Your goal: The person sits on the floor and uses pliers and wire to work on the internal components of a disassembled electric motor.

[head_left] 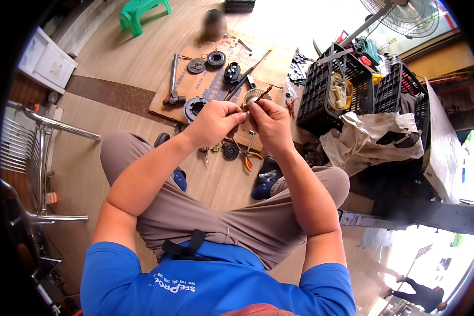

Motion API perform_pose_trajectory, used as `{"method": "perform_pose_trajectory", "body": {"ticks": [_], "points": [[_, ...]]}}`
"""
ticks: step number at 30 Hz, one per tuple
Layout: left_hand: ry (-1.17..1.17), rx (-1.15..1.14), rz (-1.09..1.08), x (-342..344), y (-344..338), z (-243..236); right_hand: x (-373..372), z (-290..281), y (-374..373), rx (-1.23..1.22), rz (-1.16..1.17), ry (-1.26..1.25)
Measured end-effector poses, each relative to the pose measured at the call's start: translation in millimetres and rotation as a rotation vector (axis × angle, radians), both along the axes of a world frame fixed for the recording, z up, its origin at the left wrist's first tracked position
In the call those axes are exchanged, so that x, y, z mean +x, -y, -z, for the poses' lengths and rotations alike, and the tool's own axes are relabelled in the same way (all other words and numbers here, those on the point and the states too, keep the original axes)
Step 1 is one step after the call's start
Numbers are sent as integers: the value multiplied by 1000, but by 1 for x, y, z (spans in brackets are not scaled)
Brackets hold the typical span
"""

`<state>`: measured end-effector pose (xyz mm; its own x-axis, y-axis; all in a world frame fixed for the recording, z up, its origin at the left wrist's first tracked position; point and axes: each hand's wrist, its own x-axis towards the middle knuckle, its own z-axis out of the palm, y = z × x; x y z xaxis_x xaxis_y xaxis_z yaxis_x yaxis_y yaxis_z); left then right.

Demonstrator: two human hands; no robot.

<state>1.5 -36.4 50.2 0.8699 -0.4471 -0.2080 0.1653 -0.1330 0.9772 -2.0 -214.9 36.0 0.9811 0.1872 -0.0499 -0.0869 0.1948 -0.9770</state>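
My left hand [216, 124] and my right hand [271, 124] meet over the near part of a cardboard sheet [163, 105], both with fingers closed in a pinch. From the right fingertips a thin reddish-brown twisted strand [266, 92] sticks up. What the left fingertips hold, if anything, is too small to make out. Just beyond the fingers shows a pale ribbed wheel [255, 96], partly covered by them. Beside my left hand lies a grey ring-shaped part [193, 109]. Below the hands are red-and-yellow-handled pliers [248, 162] and a black round part [230, 151].
On the cardboard lie a hammer [174, 79], a dark disc [196, 66], a black wheel [216, 59] and a black housing [232, 72]. Black crates [313, 97] with a draped cloth [371, 139] stand right. A metal chair [42, 158] is left, a green stool [137, 16] far off.
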Motion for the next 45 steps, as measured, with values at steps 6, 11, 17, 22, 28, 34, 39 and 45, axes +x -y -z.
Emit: {"method": "perform_pose_trajectory", "body": {"ticks": [6,11,17,22,28,34,39,45], "points": [[987,646,-136,-7,16,17,2,24,-11,-251,145,65],[868,436,-134,1,5,13,5,6,-5,-75,88,-30],[-572,-677,89,2,-7,6,3,-1,2,168,-80,-25],[-489,-659,45,0,-5,14,-1,-7,-5,131,-22,-49],[-137,-236,-99,-5,10,12,-1,-3,-4,-73,61,-11],[1006,533,-199,-6,16,22,2,12,-9,-242,175,76],[-282,-334,-83,0,8,13,3,5,-8,-105,166,72],[-401,-456,-92,1,2,14,0,-1,-3,97,40,-109]]}}
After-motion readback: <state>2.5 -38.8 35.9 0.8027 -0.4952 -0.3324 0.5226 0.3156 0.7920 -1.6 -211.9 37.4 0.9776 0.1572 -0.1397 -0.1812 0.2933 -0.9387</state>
